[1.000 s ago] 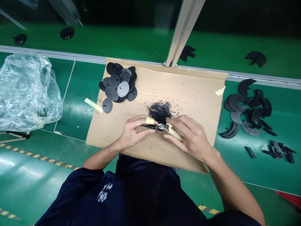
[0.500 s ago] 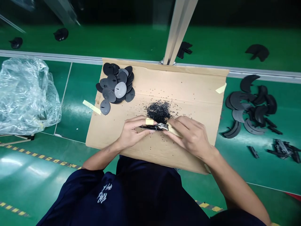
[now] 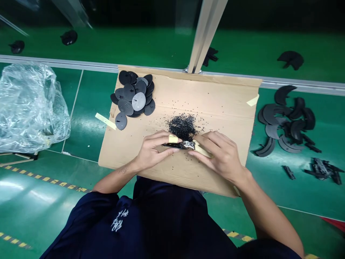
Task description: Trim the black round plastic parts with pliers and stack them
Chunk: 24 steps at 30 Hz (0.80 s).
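Note:
My left hand point(image 3: 153, 151) pinches a thin black plastic disc point(image 3: 171, 145), seen nearly edge-on, between thumb and fingers. A yellow wrap covers one fingertip of that hand. In my right hand point(image 3: 219, 153) is a pair of nippers point(image 3: 189, 144) with a shiny metal head and cream grips, its jaws at the disc's right edge. Whether the jaws are closed on the disc I cannot tell. Just beyond both hands lies a heap of tiny black plastic bits point(image 3: 182, 126) on a cardboard sheet point(image 3: 223, 102).
Grey and black discs point(image 3: 129, 92) are piled on the cardboard's far left. Curved black parts point(image 3: 292, 122) and small dark clips point(image 3: 323, 169) lie to the right on the green table. A clear plastic bag point(image 3: 32, 108) sits at left. A metal post point(image 3: 206, 36) rises behind the cardboard.
The nippers and the disc have shifted slightly to the right in view, and the metal head shows a little more clearly. Both hands keep their grips.

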Tool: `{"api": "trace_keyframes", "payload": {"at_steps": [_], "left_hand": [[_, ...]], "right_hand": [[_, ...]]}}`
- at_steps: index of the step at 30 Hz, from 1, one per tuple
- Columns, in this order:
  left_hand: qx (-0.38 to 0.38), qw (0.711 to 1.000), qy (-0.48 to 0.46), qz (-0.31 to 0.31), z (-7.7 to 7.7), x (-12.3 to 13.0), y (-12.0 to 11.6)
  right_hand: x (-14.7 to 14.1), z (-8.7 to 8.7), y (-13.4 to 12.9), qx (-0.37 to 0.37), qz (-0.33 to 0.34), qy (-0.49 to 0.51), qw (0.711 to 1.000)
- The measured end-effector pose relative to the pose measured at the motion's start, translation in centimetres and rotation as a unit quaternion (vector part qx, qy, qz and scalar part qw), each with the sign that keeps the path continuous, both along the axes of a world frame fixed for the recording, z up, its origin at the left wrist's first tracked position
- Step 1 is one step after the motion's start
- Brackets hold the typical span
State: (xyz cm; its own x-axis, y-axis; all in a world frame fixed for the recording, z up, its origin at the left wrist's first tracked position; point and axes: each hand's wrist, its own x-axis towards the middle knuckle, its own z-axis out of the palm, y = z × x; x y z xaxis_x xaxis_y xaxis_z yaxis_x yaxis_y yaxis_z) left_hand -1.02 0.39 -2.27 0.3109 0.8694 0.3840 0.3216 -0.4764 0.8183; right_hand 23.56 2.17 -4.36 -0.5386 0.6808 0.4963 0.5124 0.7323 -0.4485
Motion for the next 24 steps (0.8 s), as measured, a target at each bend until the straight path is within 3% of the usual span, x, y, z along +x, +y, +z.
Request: {"api": "trace_keyframes", "payload": {"at_steps": [12,17,20,22,24], "left_hand": [[-0.022,1.0,-0.009,-0.016,-0.1,-0.1,0.2],[0.052,0.992,0.106,-0.051,0.6,-0.7,0.7],[0.132,0.962,0.225,-0.075,0.7,-1.0,1.2],[0.181,0.938,0.288,-0.064,0.7,-1.0,1.6],[0.204,0.932,0.297,-0.039,0.4,-1.0,2.1]], "right_hand": [[0.0,0.0,-0.5,0.064,-0.008,-0.016,0.998],[0.0,0.3,-0.3,0.087,-0.063,-0.084,0.991],[0.1,1.0,-0.2,0.084,-0.071,-0.122,0.986],[0.4,1.2,-0.2,0.08,-0.083,-0.134,0.984],[0.6,1.1,-0.4,0.058,-0.099,-0.117,0.987]]}}
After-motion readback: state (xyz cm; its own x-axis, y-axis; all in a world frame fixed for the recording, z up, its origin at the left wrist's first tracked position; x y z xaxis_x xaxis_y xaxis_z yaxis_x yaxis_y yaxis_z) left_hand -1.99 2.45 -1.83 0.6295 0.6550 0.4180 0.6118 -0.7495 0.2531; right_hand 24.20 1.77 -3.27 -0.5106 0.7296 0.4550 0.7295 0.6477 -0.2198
